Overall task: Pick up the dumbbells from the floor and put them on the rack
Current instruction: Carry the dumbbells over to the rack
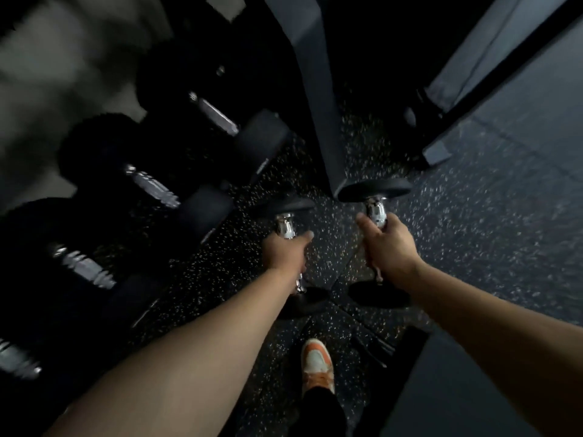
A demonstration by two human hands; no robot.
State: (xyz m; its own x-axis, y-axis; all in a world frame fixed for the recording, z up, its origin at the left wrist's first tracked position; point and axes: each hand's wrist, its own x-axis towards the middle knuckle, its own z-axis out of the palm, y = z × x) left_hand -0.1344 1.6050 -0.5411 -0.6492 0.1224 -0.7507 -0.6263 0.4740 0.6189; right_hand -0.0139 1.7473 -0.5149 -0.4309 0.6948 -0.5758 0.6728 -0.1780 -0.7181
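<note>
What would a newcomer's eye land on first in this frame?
Two bare arms reach down the middle, the left hand and right hand each closed on the chrome handle of a dumbbell: left dumbbell, right dumbbell. An orange shoe stands out below them on the speckled floor. At left, blurred in the dark, larger dumbbells sit in a row.
</note>
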